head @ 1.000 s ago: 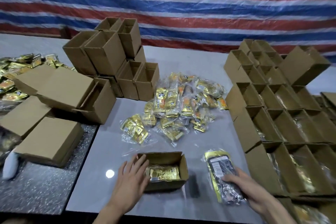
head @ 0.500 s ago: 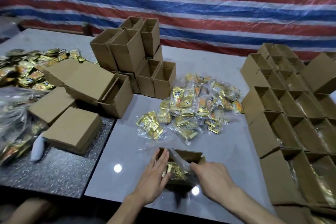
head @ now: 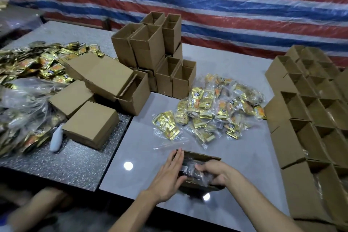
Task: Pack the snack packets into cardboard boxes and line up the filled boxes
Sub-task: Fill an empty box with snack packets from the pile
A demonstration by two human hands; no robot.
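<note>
A small open cardboard box sits on the grey table near its front edge. My left hand lies flat against the box's left side, fingers straight. My right hand curls its fingers on a clear-wrapped snack packet and pushes it down into the box. A heap of gold and orange snack packets lies just beyond the box. Rows of open filled boxes stand lined up at the right.
A stack of empty boxes stands at the table's middle back. Closed boxes lie on the speckled table at the left, beside more gold packets, a clear plastic bag and a white bottle.
My right hand picked the packet up off the table at the right and brought it into the box. The left hand stayed on the box's left side. The view swung left.
</note>
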